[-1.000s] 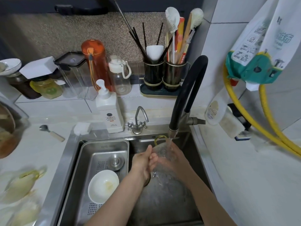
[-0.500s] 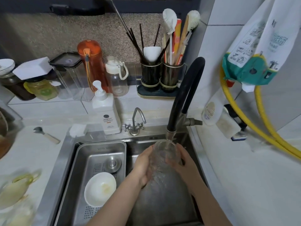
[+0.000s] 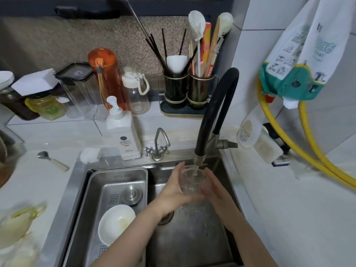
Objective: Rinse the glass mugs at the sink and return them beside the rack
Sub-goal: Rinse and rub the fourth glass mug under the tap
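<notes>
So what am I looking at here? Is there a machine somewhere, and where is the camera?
No machine: these are a person's two bare hands, filmed by one wide-angle camera worn on the head, looking forward and down. That is why the arms enter from the bottom edge.

The left hand and the right hand hold a clear glass mug between them, upright under the black faucet, whose water runs into it. All this happens over the steel sink.

Left of it, a metal drain tray sits in the sink with a white bowl lying in it. A soap pump bottle stands behind the sink, and a spoon lies on the counter at left. Further back stand jars, bottles and two utensil holders with chopsticks and brushes.
</notes>
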Demonstrator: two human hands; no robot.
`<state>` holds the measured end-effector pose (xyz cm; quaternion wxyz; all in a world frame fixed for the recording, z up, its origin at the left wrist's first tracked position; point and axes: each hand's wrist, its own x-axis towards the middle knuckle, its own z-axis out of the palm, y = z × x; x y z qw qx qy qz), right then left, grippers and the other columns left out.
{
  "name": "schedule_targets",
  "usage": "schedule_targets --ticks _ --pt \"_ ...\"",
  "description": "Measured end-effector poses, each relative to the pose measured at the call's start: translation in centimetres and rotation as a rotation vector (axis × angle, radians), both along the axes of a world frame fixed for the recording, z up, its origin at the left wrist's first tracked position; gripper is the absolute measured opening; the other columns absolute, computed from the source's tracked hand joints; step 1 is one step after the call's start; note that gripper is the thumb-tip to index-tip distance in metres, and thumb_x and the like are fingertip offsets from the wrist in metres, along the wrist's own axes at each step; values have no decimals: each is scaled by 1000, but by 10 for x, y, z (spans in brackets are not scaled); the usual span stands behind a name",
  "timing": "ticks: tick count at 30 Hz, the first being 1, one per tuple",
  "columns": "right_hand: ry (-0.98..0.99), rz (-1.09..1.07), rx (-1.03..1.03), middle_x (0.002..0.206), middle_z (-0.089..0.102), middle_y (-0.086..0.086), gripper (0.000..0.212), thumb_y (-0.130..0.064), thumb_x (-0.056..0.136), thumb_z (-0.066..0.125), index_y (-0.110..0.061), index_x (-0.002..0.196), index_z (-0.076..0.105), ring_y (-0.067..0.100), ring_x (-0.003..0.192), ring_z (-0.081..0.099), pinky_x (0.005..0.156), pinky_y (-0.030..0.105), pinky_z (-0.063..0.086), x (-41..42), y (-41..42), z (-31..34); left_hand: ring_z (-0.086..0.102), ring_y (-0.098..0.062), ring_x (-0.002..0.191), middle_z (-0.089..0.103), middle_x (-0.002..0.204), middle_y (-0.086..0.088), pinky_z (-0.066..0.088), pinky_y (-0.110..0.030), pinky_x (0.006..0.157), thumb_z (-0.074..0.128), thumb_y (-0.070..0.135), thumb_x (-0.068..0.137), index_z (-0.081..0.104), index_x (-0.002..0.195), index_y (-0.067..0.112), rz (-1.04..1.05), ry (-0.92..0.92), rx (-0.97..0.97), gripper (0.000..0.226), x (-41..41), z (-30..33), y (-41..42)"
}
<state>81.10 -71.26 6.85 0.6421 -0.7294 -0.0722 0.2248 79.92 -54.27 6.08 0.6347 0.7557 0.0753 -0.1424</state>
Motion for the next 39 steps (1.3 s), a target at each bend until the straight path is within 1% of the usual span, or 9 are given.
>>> schedule_targets --ticks 2,4,7,10,15,19,24,32,39 --pt "34 15 18 132 45 -34 48 -50 86 48 -52 133 36 -19 121 42 100 12 40 3 -3 2 42 -1 128 39 139 14 38 -13 100 90 44 51 6 149 37 -8 -45 71 130 0 3 -1" --pt "46 21 35 142 41 -30 48 -49 90 45 -49 138 37 -12 132 35 112 23 29 5 -6 6 40 3 126 35 139 13 35 -11 102 89 44 52 8 150 35 17 -107 129 128 -2 7 -5" --pt "74 2 90 133 57 -16 46 -44 91 47 -33 136 49 -1 122 53 105 29 42 17 -10 3 45 14 115 43 131 11 40 -2 91 91 31 55 26 141 38 96 -203 106 108 -3 6 -19" --pt "88 -212 40 125 64 4 39 -43 91 53 -23 125 58 19 111 63 98 44 50 44 -14 -13 47 6 122 45 136 4 46 -24 102 91 37 51 21 146 31 158 -204 58 119 -2 0 -29" --pt "71 -429 -41 147 39 5 54 -18 97 52 -15 146 30 26 130 44 109 45 38 98 -26 -20 45 1 126 42 137 10 42 -33 107 87 57 48 18 147 34 174 -227 122 122 -1 0 -33" --pt "-17 -431 -134 157 20 4 76 -20 93 59 -18 152 11 27 143 23 117 50 25 139 -36 -19 48 -3 123 43 135 10 43 -35 106 86 57 48 25 144 35 178 -218 154 116 2 2 -36" --pt "-16 -412 -186 152 32 12 72 -11 88 63 -7 148 22 32 139 33 112 47 32 161 -40 -22 45 3 123 39 136 13 40 -29 108 87 54 47 27 144 32 196 -209 158 116 3 8 -33" --pt "-51 -377 -187 155 26 4 71 -15 92 60 -14 150 19 23 143 24 118 43 22 144 -27 -27 43 9 119 40 131 13 37 -16 105 87 45 51 31 142 28 193 -204 186 108 -4 6 -25" --pt "-104 -459 -223 135 43 7 52 -3 92 56 -6 140 36 21 125 40 98 28 30 134 -27 -22 43 3 122 41 132 12 38 -21 107 87 45 49 35 138 28 178 -194 178 104 -15 2 -21"
